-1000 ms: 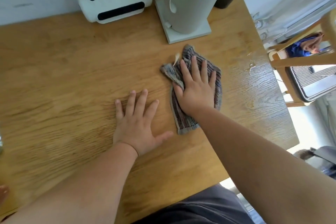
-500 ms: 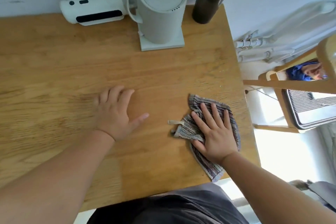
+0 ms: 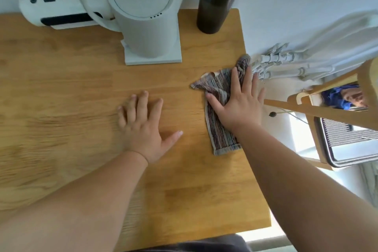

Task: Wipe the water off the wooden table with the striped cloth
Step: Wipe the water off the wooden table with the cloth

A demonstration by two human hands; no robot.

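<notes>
The right hand (image 3: 239, 104) has carried the striped cloth (image 3: 219, 112) away from the near part of the wooden table (image 3: 86, 92), up along its right edge toward the far corner. It lies flat on top of the cloth, fingers spread and straight, pressing down rather than pinching; the outer fingertips reach past the table edge. The cloth is bunched and folded under the palm, its far tip poking over the right edge and its near end trailing back toward the person along the wood. The left hand (image 3: 143, 127) rests palm down on bare wood, well to the left of the cloth, fingers loosely fanned and thumb out, gripping nothing. Beyond the hands, a white kettle (image 3: 143, 14) stands on its square base near the wall, a dark cylinder (image 3: 216, 0) just to its right at the far corner, and a white device (image 3: 55, 12) behind the kettle to the left. A wooden chair (image 3: 337, 112) stands off the table's right side.
</notes>
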